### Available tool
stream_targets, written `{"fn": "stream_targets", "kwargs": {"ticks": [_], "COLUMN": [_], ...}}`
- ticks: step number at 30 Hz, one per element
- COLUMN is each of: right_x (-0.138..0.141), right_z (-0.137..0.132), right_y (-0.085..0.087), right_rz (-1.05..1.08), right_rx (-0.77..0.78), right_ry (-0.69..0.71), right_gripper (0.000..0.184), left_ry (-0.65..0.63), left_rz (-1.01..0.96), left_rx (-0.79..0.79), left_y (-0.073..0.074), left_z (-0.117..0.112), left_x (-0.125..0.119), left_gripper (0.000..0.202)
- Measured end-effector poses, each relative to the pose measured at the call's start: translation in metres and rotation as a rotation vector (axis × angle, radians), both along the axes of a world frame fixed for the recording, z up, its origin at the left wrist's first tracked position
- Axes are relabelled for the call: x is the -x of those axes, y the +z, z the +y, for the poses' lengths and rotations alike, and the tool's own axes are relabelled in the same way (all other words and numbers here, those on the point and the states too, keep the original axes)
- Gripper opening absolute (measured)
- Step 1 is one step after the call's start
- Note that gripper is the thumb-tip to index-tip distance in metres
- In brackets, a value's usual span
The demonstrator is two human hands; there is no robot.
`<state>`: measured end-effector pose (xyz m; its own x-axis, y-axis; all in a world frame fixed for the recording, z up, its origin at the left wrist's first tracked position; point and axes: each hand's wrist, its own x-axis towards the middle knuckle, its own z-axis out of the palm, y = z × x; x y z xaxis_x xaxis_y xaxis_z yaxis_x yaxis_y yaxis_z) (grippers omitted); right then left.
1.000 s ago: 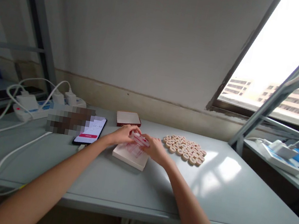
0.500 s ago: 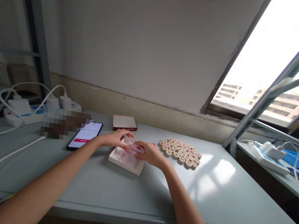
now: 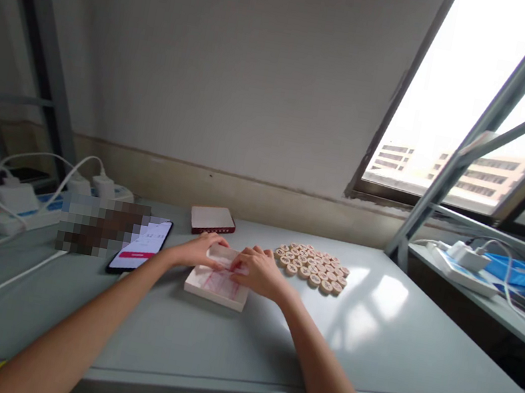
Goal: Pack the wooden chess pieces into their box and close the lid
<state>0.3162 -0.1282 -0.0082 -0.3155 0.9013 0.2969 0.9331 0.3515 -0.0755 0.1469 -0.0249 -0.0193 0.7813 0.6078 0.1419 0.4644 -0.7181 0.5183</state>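
Hands [image 3: 203, 251] [image 3: 256, 272]: at white box [image 3: 214, 296], grip unclear | discs [image 3: 311, 267]: inscribed, illegible | phone [image 3: 141, 245]: lit, blurred

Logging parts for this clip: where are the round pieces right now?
Head view, right of centre: the pieces lie clustered on the table, right of the box and right hand.
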Motion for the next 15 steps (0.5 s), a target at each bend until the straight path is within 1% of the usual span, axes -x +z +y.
{"fn": "stream_targets", "kwargs": {"ticks": [2,4,6,7,8,9,11,12,15], "right_x": [-0.006,-0.019,-0.04,-0.051,-0.062,-0.073,-0.088,-0.091,-0.092], "right_z": [-0.001,-0.006,-0.014,-0.019,-0.024,-0.028,-0.033,-0.033,-0.031], "right_y": [0.006,0.017,0.029,0.034,0.037,0.038,0.035,0.032,0.023], "right_rz": [0.038,0.1,0.137,0.136,0.126,0.115,0.099,0.097,0.108], "right_rx": [-0.004,-0.05,-0.093,-0.077,-0.024,0.052,0.172,0.196,0.183], "right_ry": [0.004,-0.063,-0.224,-0.323,-0.417,-0.492,-0.581,-0.597,-0.592], "right_gripper": [0.013,0.012,0.011,0.013,0.015,0.018,0.024,0.025,0.023], "left_ry": [-0.015,-0.012,0.023,0.049,0.075,0.096,0.116,0.125,0.172], "left_rz": [-0.019,-0.052,-0.086,-0.094,-0.093,-0.083,-0.057,-0.047,-0.028], "left_rx": [0.018,0.054,0.052,0.029,0.001,-0.021,-0.027,-0.017,-0.031], "left_y": [0.0,0.002,0.003,0.003,0.003,0.003,0.001,0.001,-0.002], "left_z": [0.0,0.001,0.003,0.005,0.006,0.007,0.008,0.009,0.006], "left_x": [-0.001,-0.001,0.0,0.001,0.003,0.004,0.005,0.004,-0.001], "left_gripper": [0.045,0.041,0.038,0.036,0.033,0.031,0.028,0.027,0.022]}}
